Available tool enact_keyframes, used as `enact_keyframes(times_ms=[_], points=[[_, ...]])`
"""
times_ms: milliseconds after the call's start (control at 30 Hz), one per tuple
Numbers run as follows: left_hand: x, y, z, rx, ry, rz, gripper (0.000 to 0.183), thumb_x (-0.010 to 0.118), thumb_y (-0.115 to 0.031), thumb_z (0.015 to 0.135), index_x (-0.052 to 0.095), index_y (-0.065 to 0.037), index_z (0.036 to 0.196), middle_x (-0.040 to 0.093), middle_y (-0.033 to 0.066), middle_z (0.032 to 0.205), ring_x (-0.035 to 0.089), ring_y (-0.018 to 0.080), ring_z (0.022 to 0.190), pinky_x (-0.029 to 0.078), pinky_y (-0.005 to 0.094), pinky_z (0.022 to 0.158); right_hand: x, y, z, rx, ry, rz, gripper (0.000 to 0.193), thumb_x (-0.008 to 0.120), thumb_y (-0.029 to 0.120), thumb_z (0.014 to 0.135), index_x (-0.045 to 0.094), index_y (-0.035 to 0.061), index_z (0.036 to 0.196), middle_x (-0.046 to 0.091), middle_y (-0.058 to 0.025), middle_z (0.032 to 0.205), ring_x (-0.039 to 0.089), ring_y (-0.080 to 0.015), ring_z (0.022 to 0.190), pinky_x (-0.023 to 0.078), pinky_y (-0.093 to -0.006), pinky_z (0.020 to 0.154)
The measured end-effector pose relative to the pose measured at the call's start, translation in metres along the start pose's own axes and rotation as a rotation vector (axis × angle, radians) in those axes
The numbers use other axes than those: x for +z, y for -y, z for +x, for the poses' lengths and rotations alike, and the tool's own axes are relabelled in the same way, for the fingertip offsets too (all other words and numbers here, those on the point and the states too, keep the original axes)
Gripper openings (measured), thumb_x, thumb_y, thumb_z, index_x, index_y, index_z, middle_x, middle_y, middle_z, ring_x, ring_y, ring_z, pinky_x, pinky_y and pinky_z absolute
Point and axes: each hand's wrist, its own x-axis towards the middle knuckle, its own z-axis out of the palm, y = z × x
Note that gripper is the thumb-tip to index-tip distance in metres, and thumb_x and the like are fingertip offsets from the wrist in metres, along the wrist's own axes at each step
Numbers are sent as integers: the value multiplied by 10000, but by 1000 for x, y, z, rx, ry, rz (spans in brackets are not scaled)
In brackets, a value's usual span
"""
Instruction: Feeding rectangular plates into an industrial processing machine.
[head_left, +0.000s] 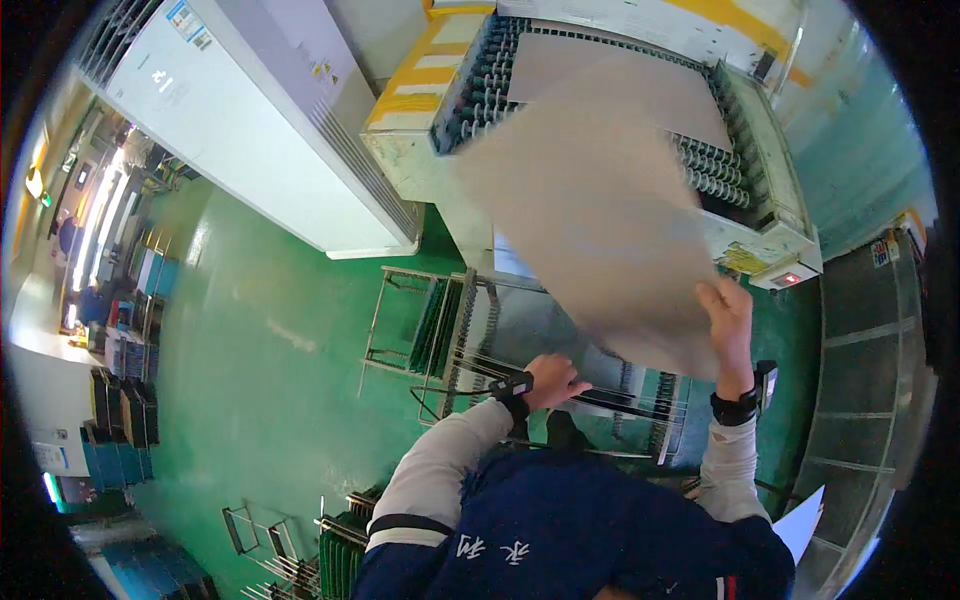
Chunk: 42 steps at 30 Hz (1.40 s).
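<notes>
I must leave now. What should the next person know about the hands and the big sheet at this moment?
Right hand: holds the large grey-brown sheet by its near lower corner, lifted and tilted over the roller conveyor.
Left hand: rests on the metal slotted rack in front of the body; it holds nothing that I can see.
Done: the sheet is up in the air, blurred in the picture.
Left: the sheet lies neither on the rollers nor in a rack slot. More green boards stand in the rack.
</notes>
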Motion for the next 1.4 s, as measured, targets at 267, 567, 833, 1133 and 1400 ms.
enact_keyframes(times_ms=[267,567,833,1133,1400], points=[[-5,-5,-3,-10,-54,-71,531,569,-525,910,661,-46,702,607,168,753,626,371,761,504,501,685,13,-32,23,372,-19,1000,227,617,35,870,643,-10,1091,671,-88,1045,649,-204,944,525,-357,807],[3,-5,2,-38,-105,-70,508,622,-532,875,640,-54,705,585,117,744,617,335,776,490,474,666,76,-94,29,682,23,1340,195,636,44,892,622,122,1071,673,-29,1012,647,-199,897,549,-402,798],[-1,-3,6,7,-121,-72,498,650,-515,865,637,-48,694,578,129,727,599,345,723,483,476,631,99,-108,50,645,14,1401,185,641,76,916,601,130,1089,648,-41,1059,634,-222,914,545,-426,828],[5,-3,8,16,-179,-52,474,660,-504,858,651,-52,717,590,119,738,607,335,732,495,460,642,110,-103,75,714,107,1349,193,630,155,940,584,98,1119,650,-74,1077,632,-253,931,534,-401,819],[0,-3,8,21,-150,-78,482,665,-498,858,658,-31,739,598,121,742,614,328,736,500,459,645,125,-116,94,732,100,1368,235,636,167,934,578,81,1145,659,-107,1055,633,-257,917,531,-401,816]])
